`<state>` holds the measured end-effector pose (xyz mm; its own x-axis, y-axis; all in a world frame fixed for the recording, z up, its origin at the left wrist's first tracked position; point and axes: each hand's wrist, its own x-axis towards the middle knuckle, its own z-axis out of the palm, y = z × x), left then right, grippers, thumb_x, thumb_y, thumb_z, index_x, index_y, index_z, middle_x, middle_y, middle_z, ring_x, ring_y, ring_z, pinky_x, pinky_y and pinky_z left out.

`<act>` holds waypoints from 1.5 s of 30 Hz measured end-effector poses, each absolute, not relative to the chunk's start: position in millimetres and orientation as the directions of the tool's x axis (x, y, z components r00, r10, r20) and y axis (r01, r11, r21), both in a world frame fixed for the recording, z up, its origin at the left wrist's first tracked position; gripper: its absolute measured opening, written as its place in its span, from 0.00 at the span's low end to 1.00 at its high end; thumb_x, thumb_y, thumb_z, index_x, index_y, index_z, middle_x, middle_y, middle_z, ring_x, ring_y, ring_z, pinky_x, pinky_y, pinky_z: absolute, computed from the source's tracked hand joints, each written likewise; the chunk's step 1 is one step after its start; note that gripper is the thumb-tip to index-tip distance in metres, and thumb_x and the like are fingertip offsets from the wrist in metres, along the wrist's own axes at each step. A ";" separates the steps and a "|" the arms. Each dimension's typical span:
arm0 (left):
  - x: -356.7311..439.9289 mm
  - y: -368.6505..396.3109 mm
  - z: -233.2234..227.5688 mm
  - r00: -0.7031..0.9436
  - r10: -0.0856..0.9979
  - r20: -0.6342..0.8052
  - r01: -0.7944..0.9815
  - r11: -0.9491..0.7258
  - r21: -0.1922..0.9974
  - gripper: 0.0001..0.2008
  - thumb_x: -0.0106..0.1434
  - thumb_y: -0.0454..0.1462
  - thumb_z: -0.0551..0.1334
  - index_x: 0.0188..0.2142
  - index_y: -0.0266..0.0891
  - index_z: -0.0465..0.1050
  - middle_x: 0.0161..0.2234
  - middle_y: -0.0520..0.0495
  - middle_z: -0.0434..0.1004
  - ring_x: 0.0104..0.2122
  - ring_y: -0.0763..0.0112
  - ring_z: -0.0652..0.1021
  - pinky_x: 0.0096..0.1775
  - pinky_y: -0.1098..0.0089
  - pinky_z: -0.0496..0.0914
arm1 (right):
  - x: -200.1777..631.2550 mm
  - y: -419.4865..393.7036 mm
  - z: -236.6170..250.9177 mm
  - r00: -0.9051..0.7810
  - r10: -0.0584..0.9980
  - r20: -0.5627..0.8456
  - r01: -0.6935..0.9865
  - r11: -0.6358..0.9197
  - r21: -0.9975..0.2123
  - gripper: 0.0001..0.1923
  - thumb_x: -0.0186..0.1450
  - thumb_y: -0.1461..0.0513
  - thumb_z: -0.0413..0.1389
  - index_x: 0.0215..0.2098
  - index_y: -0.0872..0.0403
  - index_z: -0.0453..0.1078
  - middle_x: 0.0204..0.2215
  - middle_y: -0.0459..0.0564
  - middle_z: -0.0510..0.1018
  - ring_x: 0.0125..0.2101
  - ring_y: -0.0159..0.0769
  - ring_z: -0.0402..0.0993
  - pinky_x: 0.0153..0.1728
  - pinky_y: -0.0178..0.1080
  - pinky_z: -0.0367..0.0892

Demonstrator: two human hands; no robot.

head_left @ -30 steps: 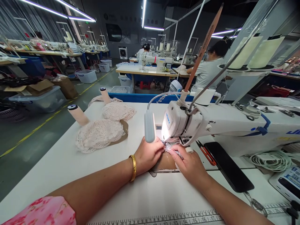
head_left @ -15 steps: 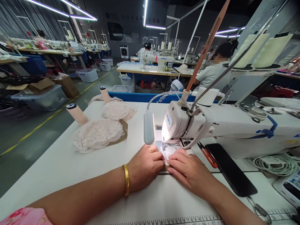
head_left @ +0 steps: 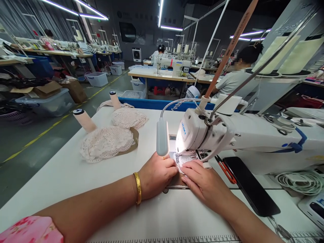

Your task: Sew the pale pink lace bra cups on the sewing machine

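A small piece of white lace fabric lies under the needle area of a white sewing machine, lit brightly from above. My left hand, with a gold bangle at the wrist, has its fingers curled onto the lace's left edge; its thumb is hidden. On the right side of the lace, my right hand rests with fingers stretched out, pressing it down. Brown fabric shows between the hands. A grey lamp on a bent metal neck hangs just above my left hand.
Lace pieces lie on the left of the table, beside a peach thread cone. Right of my right hand are orange-handled snips and a black phone. A ruler strip runs along the front. A co-worker sits beyond the machine.
The lace has turned slightly under the machine and more brown fabric shows between my hands. My left hand has shifted a little away from the right. The view has moved slightly.
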<state>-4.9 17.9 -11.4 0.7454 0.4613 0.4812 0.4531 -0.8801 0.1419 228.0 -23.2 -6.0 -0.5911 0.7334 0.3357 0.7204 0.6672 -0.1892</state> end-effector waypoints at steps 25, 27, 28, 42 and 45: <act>0.2 29.7 -14.5 0.711 0.485 0.508 0.507 -0.855 0.108 0.13 0.70 0.28 0.56 0.31 0.37 0.75 0.33 0.47 0.81 0.36 0.62 0.77 0.46 0.57 0.70 | 231.5 -12.5 -23.7 -0.460 0.822 0.336 0.848 0.519 -0.110 0.19 0.79 0.56 0.45 0.56 0.49 0.75 0.48 0.56 0.83 0.39 0.45 0.81 0.33 0.43 0.75; -0.9 29.9 -13.1 0.707 0.521 0.477 0.511 -0.844 0.165 0.13 0.71 0.29 0.55 0.32 0.38 0.75 0.34 0.47 0.81 0.37 0.61 0.77 0.48 0.57 0.70 | 231.5 -11.8 -24.9 -0.454 0.828 0.329 0.852 0.511 -0.113 0.19 0.78 0.56 0.45 0.58 0.49 0.74 0.48 0.56 0.83 0.40 0.46 0.81 0.35 0.45 0.76; -1.6 30.4 -11.6 0.697 0.553 0.456 0.517 -0.829 0.216 0.13 0.71 0.30 0.55 0.33 0.38 0.76 0.35 0.47 0.81 0.38 0.61 0.78 0.48 0.57 0.71 | 231.6 -11.7 -25.4 -0.451 0.830 0.328 0.853 0.508 -0.114 0.19 0.78 0.56 0.46 0.59 0.49 0.74 0.49 0.56 0.83 0.40 0.46 0.81 0.36 0.45 0.77; 0.2 55.7 8.1 0.584 0.777 0.234 0.723 -0.630 0.283 0.09 0.62 0.35 0.64 0.42 0.40 0.80 0.57 0.37 0.72 0.58 0.42 0.69 0.59 0.40 0.65 | 234.1 -16.9 -23.1 -0.498 0.757 0.423 0.800 0.589 -0.113 0.18 0.78 0.60 0.45 0.59 0.54 0.73 0.49 0.57 0.84 0.43 0.47 0.80 0.41 0.47 0.74; -8.7 25.6 18.8 0.595 0.767 0.240 0.763 -0.633 0.133 0.06 0.64 0.35 0.62 0.31 0.36 0.77 0.50 0.34 0.73 0.52 0.44 0.71 0.53 0.44 0.68 | 231.1 -19.3 -20.3 -0.498 0.736 0.459 0.783 0.609 -0.126 0.17 0.78 0.62 0.46 0.57 0.54 0.72 0.47 0.57 0.83 0.43 0.46 0.79 0.40 0.45 0.72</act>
